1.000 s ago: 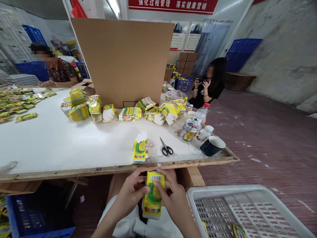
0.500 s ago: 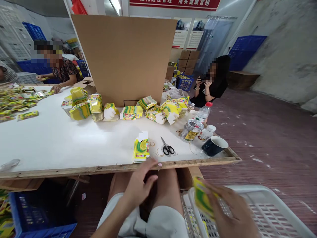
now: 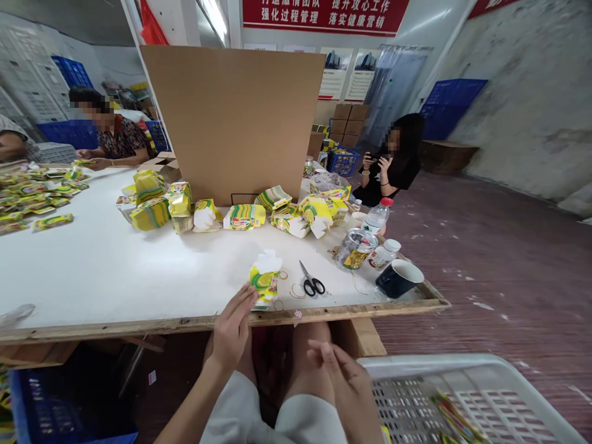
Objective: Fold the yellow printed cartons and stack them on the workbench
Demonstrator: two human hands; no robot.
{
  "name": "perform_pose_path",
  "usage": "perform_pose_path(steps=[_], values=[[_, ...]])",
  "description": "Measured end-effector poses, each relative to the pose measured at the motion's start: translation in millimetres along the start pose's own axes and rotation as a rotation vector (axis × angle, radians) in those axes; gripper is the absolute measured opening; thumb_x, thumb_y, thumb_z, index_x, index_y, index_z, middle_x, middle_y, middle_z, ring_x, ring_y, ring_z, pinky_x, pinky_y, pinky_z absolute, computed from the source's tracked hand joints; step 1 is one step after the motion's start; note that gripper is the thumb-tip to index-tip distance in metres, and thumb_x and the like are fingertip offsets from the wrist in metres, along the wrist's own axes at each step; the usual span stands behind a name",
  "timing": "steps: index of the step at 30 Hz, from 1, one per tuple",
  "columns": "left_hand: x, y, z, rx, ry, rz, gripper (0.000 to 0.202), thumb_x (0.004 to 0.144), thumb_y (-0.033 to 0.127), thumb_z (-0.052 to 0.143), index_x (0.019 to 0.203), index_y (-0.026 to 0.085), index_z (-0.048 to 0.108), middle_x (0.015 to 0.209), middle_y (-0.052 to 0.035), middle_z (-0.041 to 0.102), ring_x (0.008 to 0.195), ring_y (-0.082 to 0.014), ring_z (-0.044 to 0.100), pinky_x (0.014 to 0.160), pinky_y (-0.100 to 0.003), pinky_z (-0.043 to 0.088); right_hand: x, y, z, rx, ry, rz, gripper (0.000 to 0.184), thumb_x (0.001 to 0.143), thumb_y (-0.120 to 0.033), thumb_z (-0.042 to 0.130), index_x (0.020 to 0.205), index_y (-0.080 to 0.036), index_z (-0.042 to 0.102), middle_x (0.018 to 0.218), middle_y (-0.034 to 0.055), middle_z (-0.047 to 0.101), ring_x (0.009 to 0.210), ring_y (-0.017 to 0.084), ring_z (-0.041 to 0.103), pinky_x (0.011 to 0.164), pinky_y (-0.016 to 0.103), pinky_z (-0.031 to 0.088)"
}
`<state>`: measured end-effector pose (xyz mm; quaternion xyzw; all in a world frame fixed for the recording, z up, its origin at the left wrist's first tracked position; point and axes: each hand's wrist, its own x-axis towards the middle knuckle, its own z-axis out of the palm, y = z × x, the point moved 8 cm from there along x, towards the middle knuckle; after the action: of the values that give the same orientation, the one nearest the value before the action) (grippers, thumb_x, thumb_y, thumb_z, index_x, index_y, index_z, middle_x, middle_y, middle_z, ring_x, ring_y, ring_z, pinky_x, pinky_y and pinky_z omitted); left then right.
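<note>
A small stack of yellow-and-green flattened cartons lies near the table's front edge, white flaps pointing away from me. My left hand reaches over that edge, its outstretched fingertips touching the stack's left side. My right hand hovers above my right thigh beside the white basket; its fingers are loosely bent and apart, with nothing visible in them. Inside the white plastic basket rest some yellow cartons. Black-handled scissors and thin rubber bands sit right of the stack.
Bundles of yellow cartons line the foot of a large cardboard sheet. To the right stand a clear jar, bottles and a dark mug. Two people sit at the far left; another person holds a phone at the right.
My right hand has let go of a yellow carton over the basket and moved left toward my lap. My left hand has shifted left and up onto the stack's side.
</note>
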<state>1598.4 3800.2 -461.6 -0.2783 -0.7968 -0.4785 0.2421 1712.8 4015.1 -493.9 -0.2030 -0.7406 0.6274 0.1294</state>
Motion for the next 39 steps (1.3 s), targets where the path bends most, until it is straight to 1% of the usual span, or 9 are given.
perform_pose_path(steps=[3,7,9,12,15,20,31,36,39], values=[[-16,45,-4.3,-0.090,0.058,0.248,0.051,0.088,0.000,0.051,0.131,0.026,0.059,0.124,-0.0062,0.070,0.125,-0.0247,0.058,0.105,-0.043,0.051,3,5,31,0.318,-0.007,0.078,0.048,0.082,-0.061,0.060,0.100,-0.019,0.076,0.087,0.0094,0.077,0.077,0.023,0.068,0.073,0.034,0.056],[-38,80,12.1,-0.246,-0.111,0.325,0.058,0.084,-0.001,0.058,0.134,0.026,0.056,0.122,-0.0066,0.071,0.124,-0.0243,0.059,0.106,-0.040,0.050,10,6,39,0.577,0.007,0.112,0.037,0.070,-0.050,0.078,0.092,-0.020,0.073,0.091,0.0066,0.076,0.087,0.025,0.070,0.080,0.038,0.056],[-39,72,14.2,-0.403,-0.108,0.123,0.054,0.086,0.005,0.060,0.134,0.028,0.056,0.134,-0.0076,0.063,0.130,-0.0255,0.053,0.110,-0.040,0.046,10,8,35,0.560,0.010,0.121,0.036,0.069,-0.046,0.080,0.092,-0.020,0.073,0.092,0.0067,0.077,0.092,0.026,0.070,0.086,0.040,0.055],[-39,33,21.7,-0.769,-0.037,-0.410,0.045,0.090,0.027,0.060,0.135,0.024,0.056,0.145,-0.0112,0.052,0.135,-0.0289,0.047,0.112,-0.043,0.040,4,9,35,0.515,-0.015,0.109,0.039,0.071,-0.043,0.080,0.100,-0.019,0.069,0.090,0.0075,0.077,0.088,0.025,0.071,0.083,0.039,0.055],[-44,18,46.9,-1.176,-0.154,-0.821,0.047,0.084,0.047,0.064,0.123,0.020,0.066,0.128,-0.0137,0.067,0.124,-0.0329,0.057,0.105,-0.047,0.046,-5,11,48,0.557,-0.110,0.121,0.040,0.074,-0.042,0.078,0.105,-0.019,0.066,0.087,0.0078,0.076,0.079,0.024,0.072,0.076,0.038,0.056],[-41,33,56.8,-1.470,-0.347,-0.888,0.038,0.075,0.045,0.075,0.099,0.017,0.077,0.103,-0.0131,0.077,0.102,-0.0317,0.069,0.093,-0.043,0.052,-7,11,59,0.520,-0.164,0.105,0.040,0.072,-0.044,0.079,0.102,-0.019,0.070,0.091,0.0104,0.077,0.082,0.026,0.071,0.077,0.039,0.057],[-43,16,54.2,-1.106,-0.159,-0.877,0.036,0.077,0.049,0.072,0.089,0.015,0.073,0.081,-0.0054,0.076,0.072,-0.0183,0.069,0.068,-0.027,0.054,-9,-3,58,0.294,-0.133,0.024,0.031,0.080,-0.047,0.069,0.081,-0.017,0.067,0.078,0.0072,0.073,0.071,0.022,0.067,0.066,0.032,0.056],[-38,16,43.6,-0.912,-0.160,-0.755,0.056,0.080,0.041,0.071,0.129,0.021,0.051,0.096,-0.0085,0.076,0.086,-0.0232,0.072,0.077,-0.033,0.056,-5,-1,51,0.178,-0.069,-0.061,0.027,0.082,-0.044,0.067,0.087,-0.018,0.064,0.080,0.0062,0.070,0.071,0.021,0.065,0.067,0.032,0.056],[-33,24,35.8,-0.849,-0.259,-0.646,0.064,0.085,0.036,0.066,0.141,0.024,0.039,0.108,-0.0128,0.073,0.102,-0.0263,0.069,0.087,-0.036,0.054,-1,-11,44,0.196,-0.063,-0.171,0.038,0.082,-0.039,0.068,0.114,-0.019,0.061,0.106,0.0107,0.070,0.091,0.023,0.067,0.081,0.035,0.056]])
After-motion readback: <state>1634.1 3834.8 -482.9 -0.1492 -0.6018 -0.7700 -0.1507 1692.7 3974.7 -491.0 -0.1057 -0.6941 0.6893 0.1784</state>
